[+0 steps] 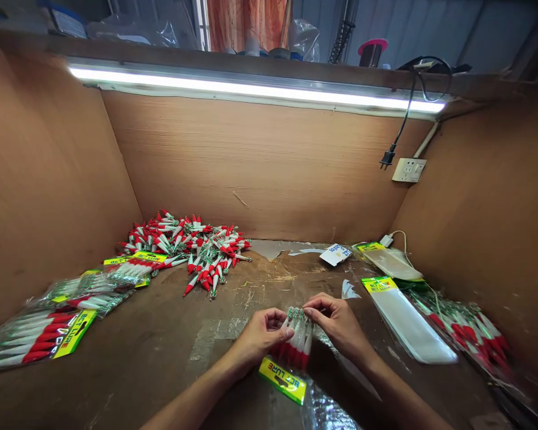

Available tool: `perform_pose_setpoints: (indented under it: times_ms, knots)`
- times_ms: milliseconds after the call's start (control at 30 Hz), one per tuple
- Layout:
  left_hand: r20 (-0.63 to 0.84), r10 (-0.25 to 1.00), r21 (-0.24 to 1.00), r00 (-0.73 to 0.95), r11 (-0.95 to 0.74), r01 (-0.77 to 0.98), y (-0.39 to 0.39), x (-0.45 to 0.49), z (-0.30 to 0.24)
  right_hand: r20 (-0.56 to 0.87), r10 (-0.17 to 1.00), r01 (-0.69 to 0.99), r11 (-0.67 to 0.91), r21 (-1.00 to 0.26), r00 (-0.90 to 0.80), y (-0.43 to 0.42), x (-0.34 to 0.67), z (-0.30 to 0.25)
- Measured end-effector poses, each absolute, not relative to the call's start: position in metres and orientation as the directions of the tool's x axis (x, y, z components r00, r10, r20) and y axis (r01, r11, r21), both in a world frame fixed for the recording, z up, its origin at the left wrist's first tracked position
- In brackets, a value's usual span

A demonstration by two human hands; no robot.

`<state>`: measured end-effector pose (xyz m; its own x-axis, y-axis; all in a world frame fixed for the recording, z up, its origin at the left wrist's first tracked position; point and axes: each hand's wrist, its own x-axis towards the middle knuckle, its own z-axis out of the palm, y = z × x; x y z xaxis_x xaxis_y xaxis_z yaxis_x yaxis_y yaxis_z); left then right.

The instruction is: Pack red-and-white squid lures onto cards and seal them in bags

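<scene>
Both hands are working low at the centre of the brown worktable [161, 346], close together. The left hand [262, 334] is curling its fingers around a small bunch of red-and-white lures [297, 340], thumb pressing on the near side. The right hand [338, 322] is pinching the same bunch from the other side, fingertips meeting at the green tinsel tops. So both hands are closing narrowly on that one bunch, and it is standing roughly upright between them, red ends pointing down toward the table.

Just beneath the bunch, a clear bag with a yellow header card [282, 380] is lying flat; the red tips seem to be touching or entering its mouth, though the plastic is glaring too much to be sure.

Off to the far left, a loose heap of lures [188, 245] is sitting against the back wall of the wooden booth. In front of it, running down the left edge, filled packets [40, 334] are lying in an overlapping row. On the right, an empty clear bag [407, 322] is lying flat, well apart from the hands, with more filled packs [466, 328] beyond it by the right wall. A strip light [251, 89] is glowing across the top, and a wall socket [409, 169] is sitting under its right end.
</scene>
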<state>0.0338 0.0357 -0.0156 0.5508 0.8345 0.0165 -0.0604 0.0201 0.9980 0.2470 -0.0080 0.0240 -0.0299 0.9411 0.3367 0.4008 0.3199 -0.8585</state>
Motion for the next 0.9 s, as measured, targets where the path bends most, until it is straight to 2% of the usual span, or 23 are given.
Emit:
perform_pose_setpoints:
  times_ms: [100, 267, 600, 900]
  knots:
    - [-0.037, 0.831, 0.999, 0.554, 0.041, 0.006, 0.034, 0.031, -0.017, 0.333, 0.943, 0.409, 0.315, -0.857, -0.029, -0.008, 0.247, 0.025]
    - [-0.076, 0.721, 0.997, 0.689, 0.064, 0.042, 0.03, 0.03, -0.017, 0.364, 0.931, 0.377, 0.351, -0.857, -0.037, -0.009, 0.246, 0.026]
    - [-0.026, 0.837, 0.999, 0.546, 0.037, -0.008, 0.026, 0.035, -0.018, 0.388, 0.916, 0.383, 0.397, -0.834, -0.105, -0.011, 0.247, 0.029]
    - [-0.068, 0.792, 0.997, 0.607, 0.073, 0.017, 0.024, 0.037, -0.016, 0.331, 0.935, 0.369, 0.354, -0.859, -0.125, -0.008, 0.248, 0.025]
